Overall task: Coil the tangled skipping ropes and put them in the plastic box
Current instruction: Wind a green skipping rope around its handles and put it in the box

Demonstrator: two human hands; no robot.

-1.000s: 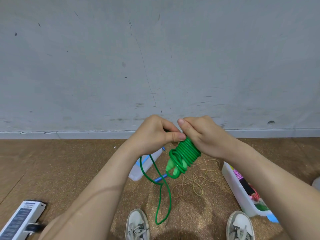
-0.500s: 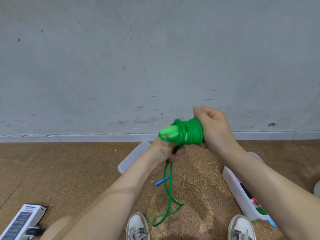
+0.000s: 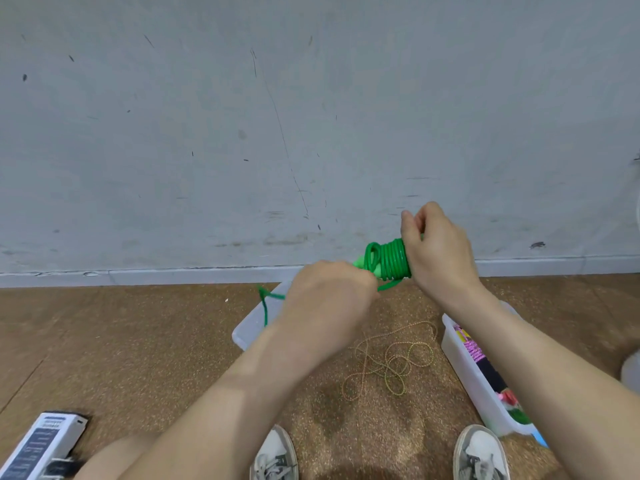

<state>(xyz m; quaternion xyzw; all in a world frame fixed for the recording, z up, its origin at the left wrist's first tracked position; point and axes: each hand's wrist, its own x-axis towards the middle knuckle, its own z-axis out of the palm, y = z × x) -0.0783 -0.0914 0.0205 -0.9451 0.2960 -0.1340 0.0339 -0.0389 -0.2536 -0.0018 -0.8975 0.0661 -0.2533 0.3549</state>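
Note:
A green skipping rope [image 3: 390, 260] is wound into a tight bundle around its light green handles, held up in front of the wall. My right hand [image 3: 434, 247] grips the bundle's right end. My left hand [image 3: 332, 292] holds the rope's loose end just left of the bundle, and a short green tail [image 3: 265, 304] hangs out past it. A thin yellowish rope [image 3: 391, 362] lies tangled on the floor. On the right stands a white plastic box [image 3: 465, 372] with coiled ropes inside.
A second translucent box [image 3: 247, 327] lies on the floor behind my left forearm. A white device [image 3: 41, 445] sits at the bottom left. My two shoes [image 3: 275, 457] are at the bottom edge. A grey wall stands close ahead.
The long green tail that hung to the floor has been wound up and only a short end is left. My left hand has come up over the bundle's left side.

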